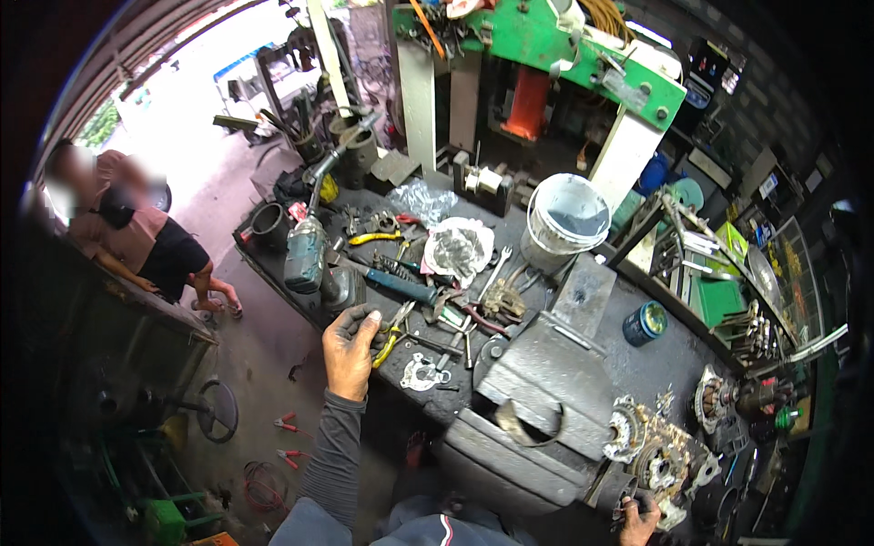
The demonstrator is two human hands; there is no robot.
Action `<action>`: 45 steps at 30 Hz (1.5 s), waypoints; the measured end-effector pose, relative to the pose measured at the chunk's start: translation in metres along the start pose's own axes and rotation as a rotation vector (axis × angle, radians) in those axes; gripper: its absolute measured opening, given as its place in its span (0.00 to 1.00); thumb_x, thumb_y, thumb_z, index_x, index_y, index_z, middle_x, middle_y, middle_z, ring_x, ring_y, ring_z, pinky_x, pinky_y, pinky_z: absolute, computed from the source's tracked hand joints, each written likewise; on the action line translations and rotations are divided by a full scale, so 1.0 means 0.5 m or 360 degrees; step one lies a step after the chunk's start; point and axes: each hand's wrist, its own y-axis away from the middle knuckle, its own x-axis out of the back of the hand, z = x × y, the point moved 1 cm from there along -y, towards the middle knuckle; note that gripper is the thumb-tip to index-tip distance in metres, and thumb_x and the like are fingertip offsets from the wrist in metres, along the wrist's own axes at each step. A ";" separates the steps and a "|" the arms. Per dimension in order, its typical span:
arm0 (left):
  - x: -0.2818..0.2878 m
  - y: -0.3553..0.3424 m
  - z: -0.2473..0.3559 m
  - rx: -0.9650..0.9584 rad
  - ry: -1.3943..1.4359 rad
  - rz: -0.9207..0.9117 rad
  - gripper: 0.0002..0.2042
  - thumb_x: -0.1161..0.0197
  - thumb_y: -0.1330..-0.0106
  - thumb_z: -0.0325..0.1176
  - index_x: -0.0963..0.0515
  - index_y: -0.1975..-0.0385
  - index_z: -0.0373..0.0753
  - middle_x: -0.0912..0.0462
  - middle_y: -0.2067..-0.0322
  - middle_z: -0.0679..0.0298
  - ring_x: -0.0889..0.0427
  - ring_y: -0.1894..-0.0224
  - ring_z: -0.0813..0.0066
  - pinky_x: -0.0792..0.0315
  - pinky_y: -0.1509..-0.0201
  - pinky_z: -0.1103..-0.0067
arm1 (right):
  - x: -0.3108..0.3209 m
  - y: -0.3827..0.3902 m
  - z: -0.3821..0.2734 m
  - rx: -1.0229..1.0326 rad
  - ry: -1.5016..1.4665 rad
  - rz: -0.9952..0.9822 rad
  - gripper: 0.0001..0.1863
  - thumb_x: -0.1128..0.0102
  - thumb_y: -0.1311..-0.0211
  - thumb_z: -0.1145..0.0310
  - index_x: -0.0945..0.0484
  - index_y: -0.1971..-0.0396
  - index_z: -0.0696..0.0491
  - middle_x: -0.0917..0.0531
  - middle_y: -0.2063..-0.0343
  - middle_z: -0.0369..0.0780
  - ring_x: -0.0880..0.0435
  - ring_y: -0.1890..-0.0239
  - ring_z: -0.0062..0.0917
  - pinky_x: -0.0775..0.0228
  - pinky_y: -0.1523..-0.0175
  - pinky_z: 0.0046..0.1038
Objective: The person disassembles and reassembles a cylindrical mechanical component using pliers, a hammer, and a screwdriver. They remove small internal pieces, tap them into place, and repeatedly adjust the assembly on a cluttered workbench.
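A cluttered dark bench [628,359]. The left hand [350,350], fingers curled narrow, reaches toward yellow-handled pliers [390,338] just at its 3 o'clock. The right hand [640,521], at the 5 o'clock edge, touches a metal motor part [660,460]; its grip cannot be told.

White bucket [566,221], bench vise [537,400], blue can [645,322], cordless drill [305,255], green machine frame [546,41]

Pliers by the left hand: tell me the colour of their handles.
Yellow handles on the pliers, lying beside the left hand on the dark workbench; the head view shows this best.
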 end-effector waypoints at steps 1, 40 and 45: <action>0.024 -0.015 -0.037 0.0072 0.0033 0.0018 0.08 0.34 0.29 0.28 0.18 0.57 0.31 0.15 0.66 0.67 0.19 0.66 0.85 0.25 0.63 0.85 | -0.013 0.022 0.000 -0.0209 -0.0122 0.0001 0.10 0.37 0.32 0.72 0.17 0.55 0.60 0.16 0.69 0.38 0.21 0.70 0.21 0.28 0.64 0.24; -0.163 0.336 0.127 -0.0838 0.0052 -0.0552 0.15 0.40 0.29 0.27 0.25 0.45 0.27 0.19 0.54 0.57 0.22 0.59 0.76 0.27 0.49 0.80 | -0.053 0.433 0.320 -0.0880 -0.0269 0.0674 0.14 0.32 0.43 0.68 0.16 0.59 0.59 0.12 0.73 0.42 0.12 0.71 0.26 0.21 0.63 0.30; -0.339 0.629 0.097 -0.0696 -0.0045 -0.1342 0.21 0.28 0.40 0.28 0.23 0.46 0.32 0.17 0.57 0.58 0.20 0.61 0.73 0.25 0.51 0.76 | 0.095 0.481 0.345 -0.0801 0.0215 0.0811 0.13 0.30 0.46 0.66 0.15 0.62 0.55 0.13 0.73 0.46 0.13 0.71 0.36 0.21 0.63 0.37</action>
